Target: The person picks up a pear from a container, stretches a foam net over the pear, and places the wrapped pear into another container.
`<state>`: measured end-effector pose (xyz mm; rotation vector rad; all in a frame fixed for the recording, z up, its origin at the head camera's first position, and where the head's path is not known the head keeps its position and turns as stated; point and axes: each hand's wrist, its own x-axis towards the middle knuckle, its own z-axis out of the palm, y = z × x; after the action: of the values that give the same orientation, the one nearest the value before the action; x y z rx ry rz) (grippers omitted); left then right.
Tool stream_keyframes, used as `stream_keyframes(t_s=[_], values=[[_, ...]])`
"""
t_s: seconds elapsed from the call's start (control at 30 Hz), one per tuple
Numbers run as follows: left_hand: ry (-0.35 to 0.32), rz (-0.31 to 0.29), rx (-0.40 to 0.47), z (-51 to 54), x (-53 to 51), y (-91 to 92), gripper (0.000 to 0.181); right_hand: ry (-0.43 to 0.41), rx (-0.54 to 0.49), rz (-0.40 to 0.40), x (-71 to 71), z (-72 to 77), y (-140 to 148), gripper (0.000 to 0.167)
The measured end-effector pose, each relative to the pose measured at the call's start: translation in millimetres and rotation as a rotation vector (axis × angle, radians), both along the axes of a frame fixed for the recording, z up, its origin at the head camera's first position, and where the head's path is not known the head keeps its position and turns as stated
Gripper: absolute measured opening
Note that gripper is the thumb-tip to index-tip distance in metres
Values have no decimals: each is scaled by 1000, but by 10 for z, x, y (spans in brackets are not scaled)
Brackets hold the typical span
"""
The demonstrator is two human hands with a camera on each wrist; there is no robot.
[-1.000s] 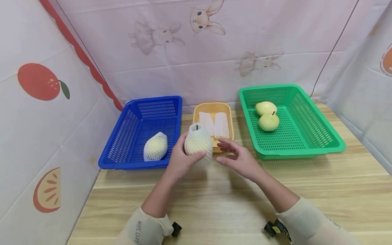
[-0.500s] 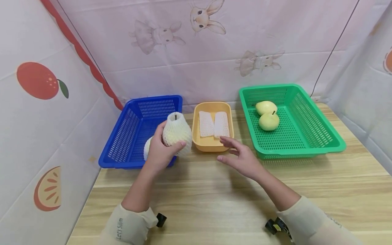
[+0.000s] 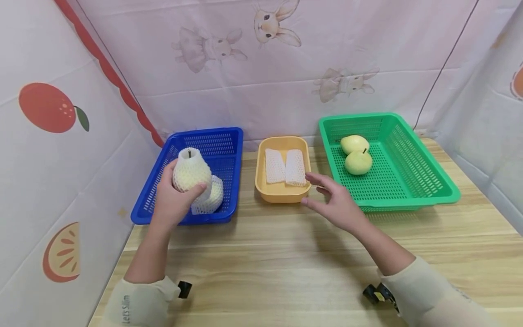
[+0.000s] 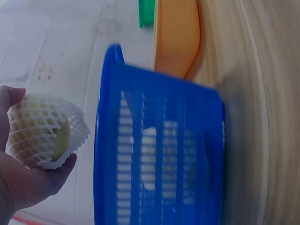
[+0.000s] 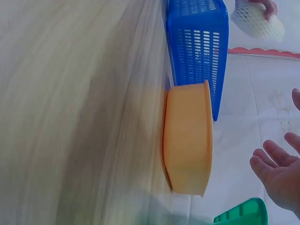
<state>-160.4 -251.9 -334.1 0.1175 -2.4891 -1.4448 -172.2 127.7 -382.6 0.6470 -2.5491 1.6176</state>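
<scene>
In the head view my left hand (image 3: 173,200) grips a pear in a white foam net (image 3: 192,175), stem upward, above the blue basket (image 3: 140,218). The left wrist view shows thumb and fingers curled round the netted pear (image 4: 40,129), higher than the basket's rim. Inside that basket lies another netted pear (image 3: 212,197), partly hidden by the held one. My right hand (image 3: 337,204) hovers near the right front of the yellow tray (image 3: 282,198); its fingers are loosely extended and hold nothing. Two flat foam nets (image 3: 295,168) lie in the tray.
On the right stands a green basket (image 3: 408,202) with two bare pears (image 3: 358,162) in it. All the containers rest on a wood-grain table (image 3: 269,272). A printed cloth (image 3: 265,81) hangs behind them.
My left hand has carried the netted pear leftward, from in front of the yellow tray to above the blue basket. The right hand has shifted slightly right, away from the tray's middle.
</scene>
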Motion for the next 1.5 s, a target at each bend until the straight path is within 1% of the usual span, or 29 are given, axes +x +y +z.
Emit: stream_keyframes(t_s=[0.1, 0.23, 0.4, 0.5, 0.63, 0.73, 0.83, 1.0, 1.3, 1.4, 1.5], values=[[-31, 37, -70, -10, -6, -127, 93, 16, 26, -10, -13, 25, 42, 66], [-81, 76, -200, -2, -37, -278, 97, 41, 45, -19, -39, 57, 97, 66], [-92, 70, -322, 2, -104, -418, 89, 85, 65, -44, -111, 80, 195, 63], [-111, 70, -400, -12, -142, -488, 85, 114, 87, -64, -152, 112, 254, 62], [-177, 77, -498, -58, -211, -562, 88, 145, 102, -82, -202, 184, 338, 61], [-232, 80, -560, -108, -275, -603, 91, 138, 113, -103, -242, 231, 403, 61], [-287, 79, -613, -154, -347, -623, 91, 112, 126, -132, -293, 251, 460, 61], [-405, 60, -665, -202, -461, -631, 98, 75, 164, -165, -370, 266, 544, 64], [-619, -4, -673, -232, -606, -646, 112, 45, 181, -177, -427, 349, 632, 66], [-664, -35, -688, -248, -639, -652, 114, 54, 180, -181, -458, 378, 653, 64], [-686, -57, -701, -267, -659, -654, 114, 71, 184, -192, -493, 413, 675, 63]])
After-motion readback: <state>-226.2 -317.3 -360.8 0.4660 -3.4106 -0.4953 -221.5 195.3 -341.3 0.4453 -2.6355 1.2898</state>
